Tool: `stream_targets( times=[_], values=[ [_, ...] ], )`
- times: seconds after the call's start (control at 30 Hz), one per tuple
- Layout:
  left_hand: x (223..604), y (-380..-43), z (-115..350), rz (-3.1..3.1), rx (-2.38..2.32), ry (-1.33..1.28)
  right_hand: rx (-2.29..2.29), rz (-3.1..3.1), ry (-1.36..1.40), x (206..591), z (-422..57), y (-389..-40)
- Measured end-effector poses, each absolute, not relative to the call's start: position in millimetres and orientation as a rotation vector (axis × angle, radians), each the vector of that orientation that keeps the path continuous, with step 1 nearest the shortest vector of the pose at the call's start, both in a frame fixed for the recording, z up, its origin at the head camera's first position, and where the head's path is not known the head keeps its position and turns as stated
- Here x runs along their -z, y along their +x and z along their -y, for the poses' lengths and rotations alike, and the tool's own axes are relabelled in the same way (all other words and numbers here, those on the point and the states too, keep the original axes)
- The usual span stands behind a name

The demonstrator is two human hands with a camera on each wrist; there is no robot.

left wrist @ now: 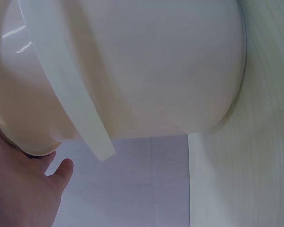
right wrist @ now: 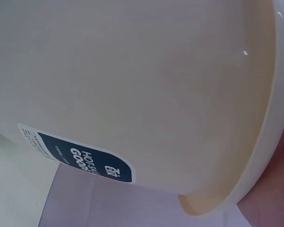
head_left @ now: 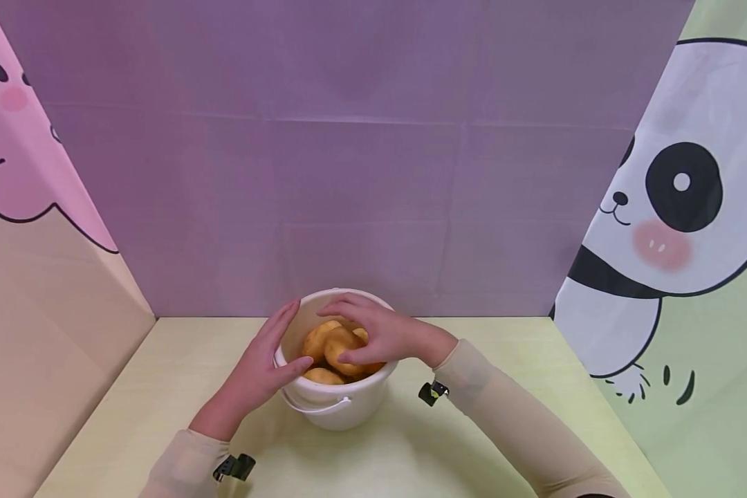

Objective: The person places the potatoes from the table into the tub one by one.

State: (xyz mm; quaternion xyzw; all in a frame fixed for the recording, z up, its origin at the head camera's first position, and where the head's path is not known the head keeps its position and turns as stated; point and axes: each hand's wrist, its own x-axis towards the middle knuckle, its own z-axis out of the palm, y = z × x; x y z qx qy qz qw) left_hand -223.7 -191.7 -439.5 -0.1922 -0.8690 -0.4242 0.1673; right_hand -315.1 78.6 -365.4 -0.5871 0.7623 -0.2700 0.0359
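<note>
In the head view, a white bucket [head_left: 348, 408] stands on the table with several yellow-brown potatoes [head_left: 342, 348] inside. My left hand [head_left: 264, 363] lies along the bucket's left rim, fingers extended and thumb reaching over the front edge beside the potatoes. The left wrist view shows that hand [left wrist: 26, 184] right at the rim. From the right, my right hand [head_left: 373, 330] reaches over the opening, its fingers spread above the potatoes and its thumb close over the middle one. Only the bucket's labelled side [right wrist: 146, 94] and a bit of skin fill the right wrist view.
The bucket's white handle [head_left: 317, 408] hangs down at its front. Pale wood-look tabletop [head_left: 473, 443] surrounds it. Behind rises a purple backdrop [head_left: 361, 173]; side panels carry a pink cartoon figure [head_left: 31, 159] on the left and a panda [head_left: 691, 263] on the right.
</note>
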Motion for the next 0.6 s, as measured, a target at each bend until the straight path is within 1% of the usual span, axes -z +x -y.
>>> stream_targets(
  times=[0.6],
  values=[
    [438,-226,188,2.489,1.212,-0.566,1.026,-2.362,-1.792,368,-97,-316]
  ],
)
